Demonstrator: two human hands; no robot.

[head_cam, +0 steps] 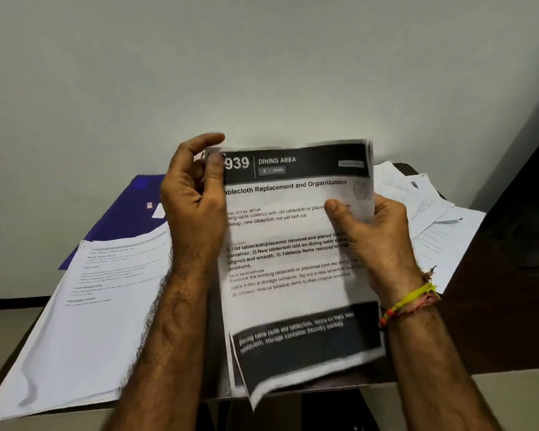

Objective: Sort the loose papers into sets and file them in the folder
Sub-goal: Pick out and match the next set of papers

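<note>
I hold a small set of printed sheets (293,275) upright above the table; the top page has a black header reading "939 Dining Area". My left hand (193,200) pinches the set's upper left corner between thumb and fingers. My right hand (370,231) grips the right edge, thumb across the front of the page. A blue folder (122,213) lies flat at the back left of the table, partly under a white stack of papers (84,321). More loose papers (429,219) lie spread at the right.
The dark brown table (492,321) stands against a pale wall (262,73). The left stack overhangs the table's front left edge. A dark piece of furniture (535,188) stands at the far right.
</note>
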